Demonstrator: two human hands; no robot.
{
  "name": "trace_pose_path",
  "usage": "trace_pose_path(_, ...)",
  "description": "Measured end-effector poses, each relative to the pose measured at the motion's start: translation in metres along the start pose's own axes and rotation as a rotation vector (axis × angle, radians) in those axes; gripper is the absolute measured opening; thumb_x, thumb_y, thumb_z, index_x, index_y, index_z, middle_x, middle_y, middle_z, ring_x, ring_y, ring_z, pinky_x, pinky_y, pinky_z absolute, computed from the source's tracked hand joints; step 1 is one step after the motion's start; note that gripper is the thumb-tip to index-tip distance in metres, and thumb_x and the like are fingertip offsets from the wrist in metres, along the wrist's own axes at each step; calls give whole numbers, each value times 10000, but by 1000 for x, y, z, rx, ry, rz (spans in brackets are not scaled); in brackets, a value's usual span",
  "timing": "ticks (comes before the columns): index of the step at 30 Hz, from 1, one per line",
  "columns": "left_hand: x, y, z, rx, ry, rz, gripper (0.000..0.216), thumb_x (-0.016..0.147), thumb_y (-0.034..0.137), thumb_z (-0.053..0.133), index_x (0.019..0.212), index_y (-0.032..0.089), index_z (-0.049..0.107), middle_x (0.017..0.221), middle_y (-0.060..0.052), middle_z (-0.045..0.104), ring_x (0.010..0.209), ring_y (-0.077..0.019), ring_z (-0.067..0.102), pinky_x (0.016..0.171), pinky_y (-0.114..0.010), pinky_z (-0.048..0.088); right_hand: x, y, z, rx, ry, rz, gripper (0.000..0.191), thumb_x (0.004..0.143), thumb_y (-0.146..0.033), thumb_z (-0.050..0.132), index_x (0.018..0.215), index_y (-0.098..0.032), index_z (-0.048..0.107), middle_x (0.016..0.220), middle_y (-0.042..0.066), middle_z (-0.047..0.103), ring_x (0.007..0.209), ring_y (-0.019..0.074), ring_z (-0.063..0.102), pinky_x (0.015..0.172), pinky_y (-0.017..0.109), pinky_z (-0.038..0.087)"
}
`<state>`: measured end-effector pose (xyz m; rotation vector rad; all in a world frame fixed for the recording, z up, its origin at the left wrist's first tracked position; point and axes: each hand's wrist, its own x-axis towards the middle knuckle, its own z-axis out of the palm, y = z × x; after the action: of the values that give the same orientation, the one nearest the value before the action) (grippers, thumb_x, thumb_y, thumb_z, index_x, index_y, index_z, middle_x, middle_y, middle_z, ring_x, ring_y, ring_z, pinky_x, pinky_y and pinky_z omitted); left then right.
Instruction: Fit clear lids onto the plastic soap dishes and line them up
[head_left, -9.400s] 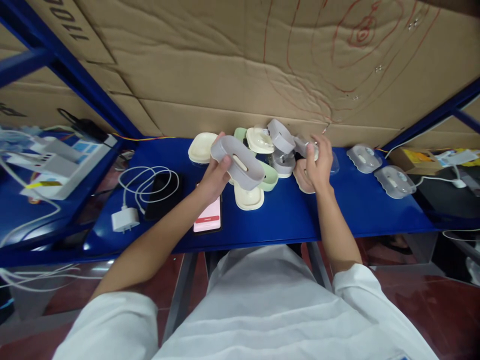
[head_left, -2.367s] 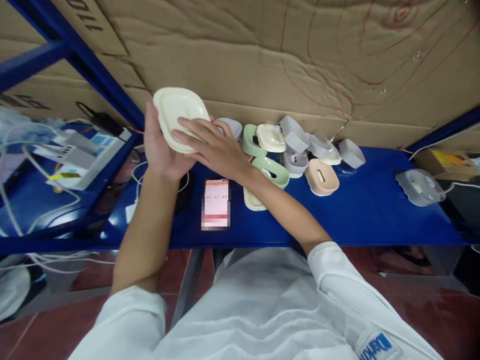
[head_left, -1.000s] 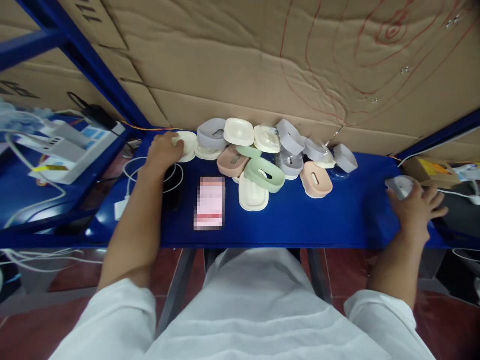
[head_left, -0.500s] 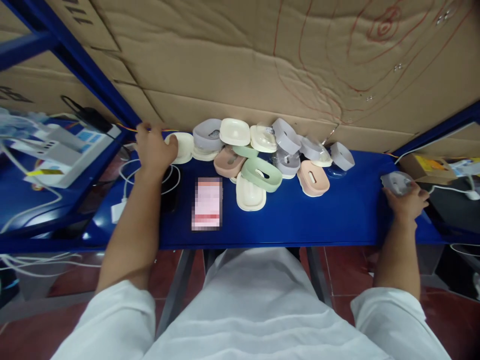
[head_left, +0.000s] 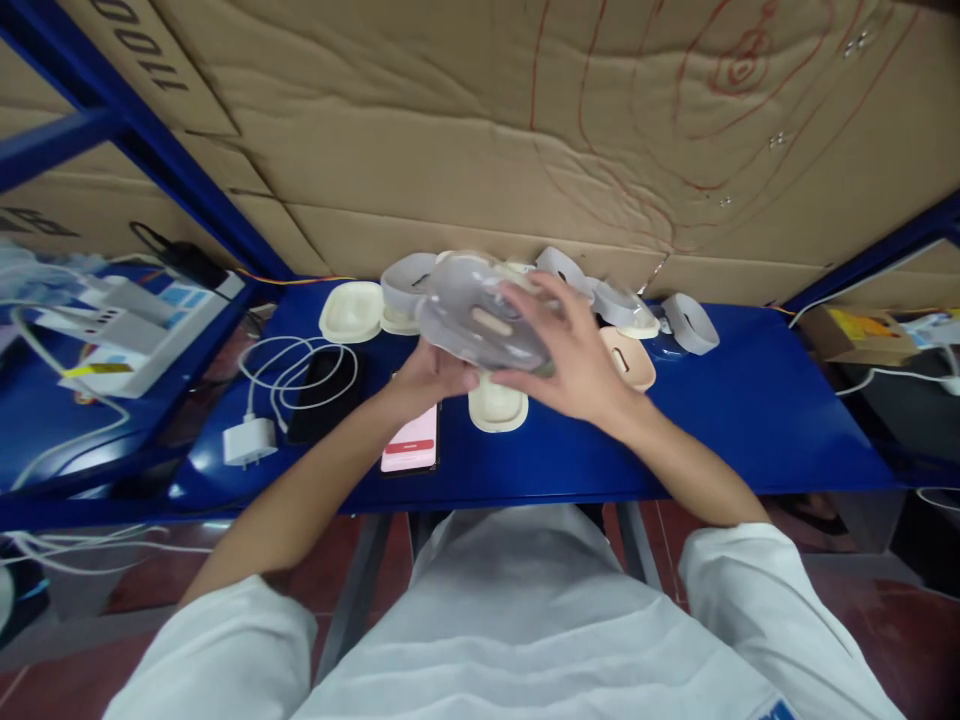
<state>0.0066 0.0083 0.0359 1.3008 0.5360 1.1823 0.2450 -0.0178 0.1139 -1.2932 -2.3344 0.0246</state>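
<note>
A grey soap dish (head_left: 450, 305) with a slot and a shiny clear cover is held up over the blue table, smeared a little by motion. My left hand (head_left: 431, 378) grips its lower left side. On the right, my right hand (head_left: 581, 350) closes round its other end, fingers over the top. Behind and below lie more soap dish parts, partly hidden by the hands: a cream tray (head_left: 497, 405), a peach dish (head_left: 636, 362) and a grey dish (head_left: 405, 280). Farther left sits another cream tray (head_left: 351, 312).
A lit phone (head_left: 410, 455) lies near the left forearm, beside a dark phone (head_left: 307, 415). A white charger (head_left: 249, 440) trails a looped cable. One grey ring-like part (head_left: 691, 325) stands at the right of the pile. A cardboard wall (head_left: 420, 160) closes the back.
My right hand has brought the clear-covered soap dish from the table's far right to the middle. My left hand has left the cream tray at the left and now grips the dish too.
</note>
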Motion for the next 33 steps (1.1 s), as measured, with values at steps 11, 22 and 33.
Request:
trace_pose_path(11, 9, -7, -23, -111, 146, -60, 618, 804, 726, 833, 1227, 286, 741, 1297, -57, 777, 1429, -397, 612, 1058, -521, 623, 39, 39, -24, -52, 231, 137, 658, 1097, -577, 502, 1684, -293, 411, 1702, 110, 450, 1579, 315, 427, 1284, 527, 387)
trace_pose_path(22, 13, -5, -21, -81, 250, -67, 681, 754, 728, 874, 1254, 296, 712, 1371, -59, 754, 1393, -399, 636, 1020, -517, 632, 41, 148, -32, -217, -271, 725, 728, 1015, -642, 647, 1573, -178, 582, 1640, 274, 508, 1483, 460, 521, 1171, 638, 404)
trace_pose_path(33, 11, -8, -25, -99, 204, -93, 632, 777, 740, 866, 1205, 296, 726, 1342, -41, 767, 1406, -378, 635, 1022, -495, 632, 28, 199, -24, -80, -181, 532, 629, 1119, -596, 432, 1437, -120, 691, 1453, 269, 686, 1285, 302, 680, 1042, 444, 466)
